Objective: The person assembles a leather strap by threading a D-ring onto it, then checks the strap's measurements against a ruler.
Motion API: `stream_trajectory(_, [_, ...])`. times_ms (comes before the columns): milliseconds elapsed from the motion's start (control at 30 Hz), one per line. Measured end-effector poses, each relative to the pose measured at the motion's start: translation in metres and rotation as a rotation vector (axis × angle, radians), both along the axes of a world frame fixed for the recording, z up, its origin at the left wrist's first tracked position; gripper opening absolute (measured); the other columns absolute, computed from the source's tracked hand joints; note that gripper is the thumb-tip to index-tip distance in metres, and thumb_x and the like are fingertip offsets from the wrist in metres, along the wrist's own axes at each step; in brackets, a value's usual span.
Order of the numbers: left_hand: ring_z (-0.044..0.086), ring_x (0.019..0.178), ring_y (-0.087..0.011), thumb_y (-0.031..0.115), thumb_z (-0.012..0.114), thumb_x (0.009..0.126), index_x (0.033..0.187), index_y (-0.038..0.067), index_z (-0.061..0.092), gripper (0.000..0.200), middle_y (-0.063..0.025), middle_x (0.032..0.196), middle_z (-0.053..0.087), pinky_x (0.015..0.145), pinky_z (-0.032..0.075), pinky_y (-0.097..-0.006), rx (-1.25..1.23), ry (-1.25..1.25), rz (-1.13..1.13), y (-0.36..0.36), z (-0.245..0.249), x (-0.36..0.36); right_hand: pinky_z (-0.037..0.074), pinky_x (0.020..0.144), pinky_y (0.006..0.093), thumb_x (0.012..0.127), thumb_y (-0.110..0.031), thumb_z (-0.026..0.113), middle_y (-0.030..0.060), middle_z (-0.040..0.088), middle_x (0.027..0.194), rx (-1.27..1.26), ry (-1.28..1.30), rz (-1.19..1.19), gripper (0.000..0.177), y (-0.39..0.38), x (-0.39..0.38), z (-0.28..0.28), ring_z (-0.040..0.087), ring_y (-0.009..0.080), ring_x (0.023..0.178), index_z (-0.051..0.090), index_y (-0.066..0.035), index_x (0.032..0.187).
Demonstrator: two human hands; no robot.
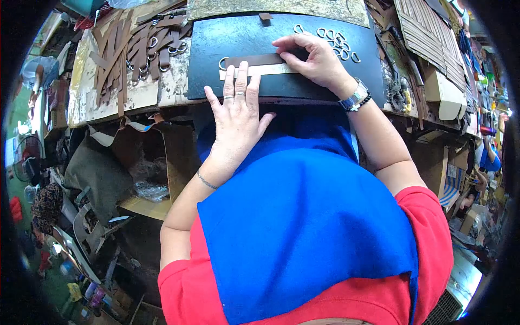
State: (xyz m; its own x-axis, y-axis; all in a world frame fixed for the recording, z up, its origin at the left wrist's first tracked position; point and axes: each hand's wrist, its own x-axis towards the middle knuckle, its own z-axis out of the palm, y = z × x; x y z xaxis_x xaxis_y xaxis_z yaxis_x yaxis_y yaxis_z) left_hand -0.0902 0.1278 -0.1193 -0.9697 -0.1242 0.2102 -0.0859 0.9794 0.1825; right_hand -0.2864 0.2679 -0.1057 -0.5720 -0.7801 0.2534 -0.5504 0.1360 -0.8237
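Observation:
A brown strip point(262, 60) lies on the black board point(211, 40), with a metal D-ring point(222, 63) at its left end. Along its near side runs a pale strip point(273, 69). My left hand point(237, 108) rests on the strips near their left end, palm down with fingers spread. At the brown strip's right end, my right hand point(311, 57) has thumb and forefinger bent close round the strip's end, touching it. Several loose D-rings point(338, 46) lie on the board to the right of my right hand.
On the left of the bench is a pile of brown strips point(116, 59), several with rings. A small brown piece point(265, 17) lies at the board's far edge. More strips point(428, 38) are stacked at the right. Below the bench at left is an open shelf point(145, 206).

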Motion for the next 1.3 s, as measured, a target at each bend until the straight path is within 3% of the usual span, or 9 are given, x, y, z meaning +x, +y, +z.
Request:
stream_trajectory(233, [0.016,0.153,-0.0343,0.047,0.079,0.078,0.151,0.011,0.027,0.097,-0.0145,0.163,0.022,0.109,0.019,-0.0752,-0.005,-0.005,0.003,0.0,0.0,-0.001,0.055,0.086,0.029,0.087,-0.006,0.068,0.0059,0.075,0.1,0.0,0.065,0.002,0.024,0.0,-0.001,-0.003,0.071,0.0159,0.094,0.072,-0.009,0.111])
stream_trajectory(433, [0.017,0.153,-0.034,0.048,0.078,0.078,0.152,0.011,0.027,0.097,-0.0142,0.162,0.022,0.109,0.019,-0.0751,-0.009,-0.008,0.006,0.0,0.002,0.0,0.052,0.087,0.0281,0.089,-0.001,0.065,0.0061,0.073,0.1,0.046,0.293,0.032,0.022,-0.001,0.0,0.004,0.068,0.0165,0.095,0.072,-0.005,0.11])
stream_trajectory(533, [0.017,0.153,-0.0336,0.048,0.078,0.079,0.152,0.011,0.027,0.096,-0.014,0.162,0.022,0.109,0.019,-0.075,-0.012,-0.014,0.01,0.0,0.002,0.0,0.052,0.088,0.029,0.09,0.0,0.062,0.0059,0.073,0.099,0.011,0.136,-0.024,0.022,0.0,-0.001,0.001,0.068,0.0169,0.095,0.072,-0.005,0.109])
stream_trajectory(633, [0.017,0.153,-0.0333,0.049,0.077,0.079,0.151,0.011,0.028,0.095,-0.0139,0.162,0.023,0.109,0.019,-0.075,-0.014,-0.01,0.011,0.0,0.001,-0.001,0.054,0.079,0.032,0.085,0.0,0.06,0.0076,0.072,0.093,-0.075,0.142,-0.047,0.023,-0.002,0.0,-0.003,0.068,0.0205,0.085,0.073,-0.007,0.102])
stream_trajectory(833, [0.018,0.152,-0.0334,0.049,0.077,0.079,0.15,0.011,0.031,0.093,-0.0135,0.162,0.024,0.109,0.019,-0.0748,-0.019,-0.022,0.014,0.0,0.003,-0.001,0.053,0.08,0.0325,0.081,0.001,0.06,0.0061,0.071,0.095,-0.034,0.272,0.047,0.021,0.001,-0.005,-0.001,0.067,0.0219,0.088,0.074,-0.008,0.095])
stream_trajectory(1067, [0.02,0.152,-0.0337,0.05,0.076,0.08,0.149,0.01,0.032,0.091,-0.0137,0.161,0.025,0.11,0.019,-0.0747,-0.014,-0.002,0.007,-0.001,0.004,0.0,0.05,0.089,0.0379,0.082,-0.01,0.068,0.0059,0.069,0.096,0.016,0.439,0.081,0.007,0.0,0.003,0.009,0.065,0.0263,0.094,0.071,-0.007,0.088])
stream_trajectory(1233, [0.023,0.15,-0.0309,0.05,0.077,0.08,0.148,0.012,0.037,0.087,-0.0105,0.16,0.029,0.111,0.019,-0.0739,-0.004,-0.005,0.005,-0.006,0.008,0.0,0.049,0.091,0.0386,0.084,-0.02,0.074,0.0066,0.068,0.099,0.059,0.413,0.104,0.014,0.003,0.001,0.01,0.065,0.0265,0.096,0.071,-0.008,0.089])
stream_trajectory(1300, [0.026,0.149,-0.0296,0.05,0.077,0.08,0.147,0.013,0.038,0.086,-0.0089,0.158,0.032,0.111,0.019,-0.0733,-0.005,-0.005,-0.003,-0.009,0.009,0.0,0.05,0.09,0.0378,0.084,-0.016,0.075,0.006,0.069,0.1,0.061,0.427,0.107,0.012,0.003,0.002,0.011,0.065,0.0263,0.096,0.071,-0.008,0.092])
